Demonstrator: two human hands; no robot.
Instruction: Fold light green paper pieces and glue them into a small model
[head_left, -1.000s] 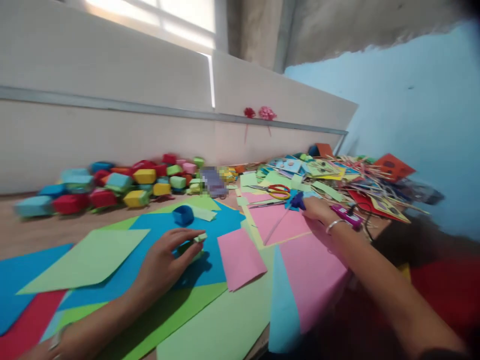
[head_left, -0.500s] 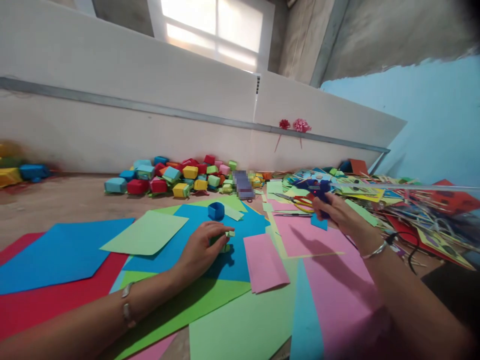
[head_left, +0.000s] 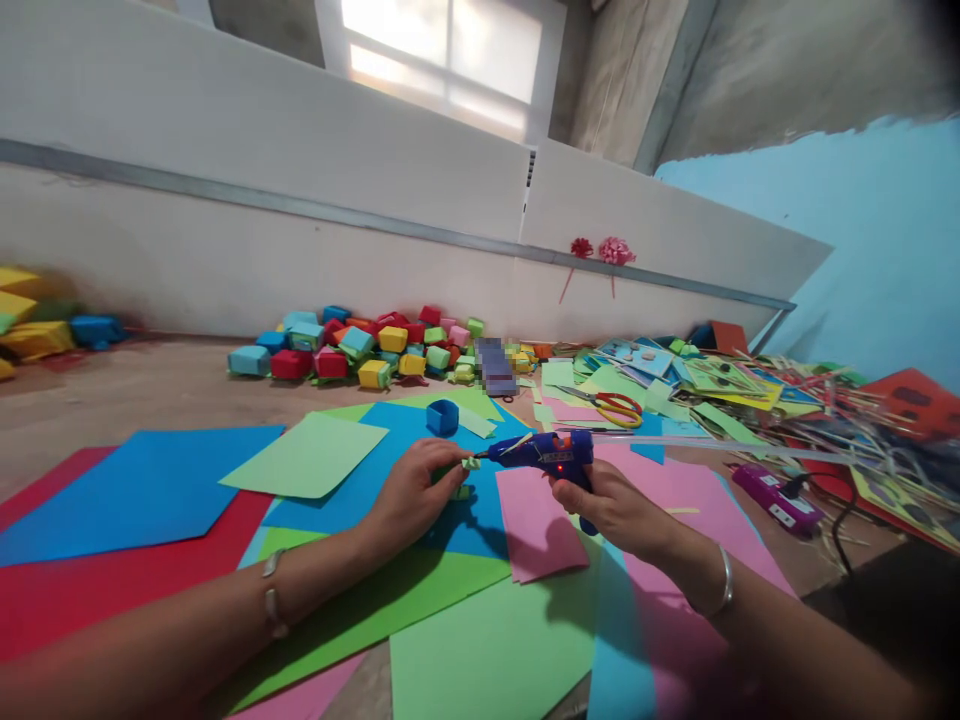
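My right hand (head_left: 611,500) is wrapped round a dark blue hot glue gun (head_left: 544,453), a clear glue stick (head_left: 697,442) trailing from its back. The gun's nozzle points left and meets a small light green paper piece (head_left: 471,463), pinched between the fingertips of my left hand (head_left: 420,490). Just below those fingers, another small green paper piece (head_left: 462,492) shows above the blue paper sheet (head_left: 405,515). A small open blue paper box (head_left: 442,418) stands behind my left hand. Folded pink paper (head_left: 536,540) lies under the gun.
Many coloured paper boxes (head_left: 360,345) are heaped along the wall. Scissors with orange and yellow handles (head_left: 616,408) lie behind the gun. A purple power strip (head_left: 778,497) with a cable is at right, before a pile of sticks and paper cut-outs (head_left: 817,400).
My right hand has brought the glue gun leftward and down until its nozzle reaches the green piece. My left hand keeps its pinch. The purple power strip now shows.
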